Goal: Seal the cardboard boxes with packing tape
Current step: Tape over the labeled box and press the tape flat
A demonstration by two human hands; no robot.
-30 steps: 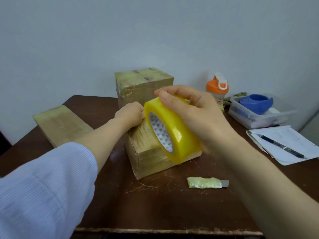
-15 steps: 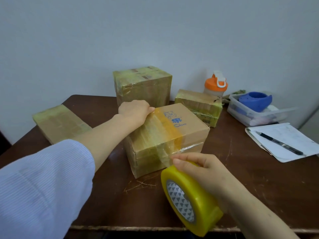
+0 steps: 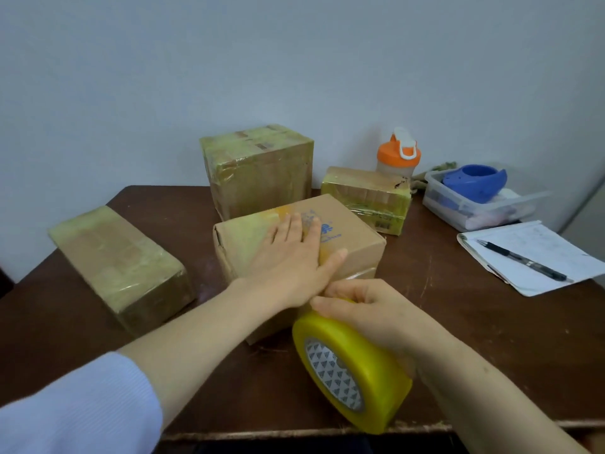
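Note:
A cardboard box [image 3: 353, 237] with blue print stands in the middle of the brown table [image 3: 474, 322]. A yellowish tape strip runs over its top and down its near side. My left hand [image 3: 291, 257] lies flat on the box top with straight fingers, pressing the tape. My right hand [image 3: 370, 312] grips the yellow tape roll [image 3: 350, 368] just in front of the box, near the table's front edge. The tape between roll and box is hidden by my hands.
Three taped boxes stand around: a long one [image 3: 121, 263] at left, a tall one [image 3: 258, 168] behind, a small one [image 3: 366, 194] at back right. An orange-lidded bottle [image 3: 397, 155], a plastic tub [image 3: 468, 198] and a notepad with pen [image 3: 530, 257] are at right.
My left hand slid from the box's far left edge to lie flat across the top. The roll, first held above the box, came down its near side and now sits close against it.

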